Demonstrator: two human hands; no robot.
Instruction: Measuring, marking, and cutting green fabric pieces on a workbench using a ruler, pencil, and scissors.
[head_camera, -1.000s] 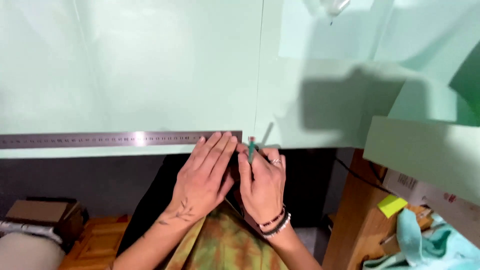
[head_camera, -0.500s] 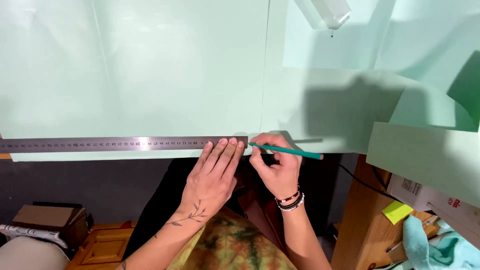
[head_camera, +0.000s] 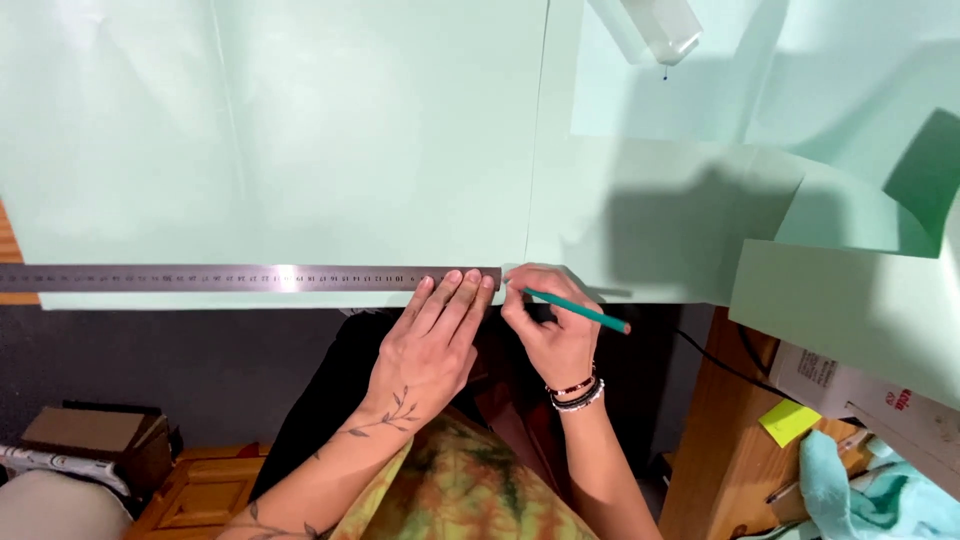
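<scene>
The left hand (head_camera: 432, 340) lies flat, fingers together, pressing the right end of a long steel ruler (head_camera: 250, 278) onto pale green paper (head_camera: 380, 150) along the counter's near edge. The right hand (head_camera: 550, 335) is closed around a green pencil (head_camera: 575, 312), its tip at the ruler's end. No drawn line shows on the paper, so the marking looks barely begun; any line along the ruler is yet to come.

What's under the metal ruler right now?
The metal ruler lies on the pale green paper sheet, along its near edge. The left hand presses its right end. The table beneath the paper is covered.
</scene>
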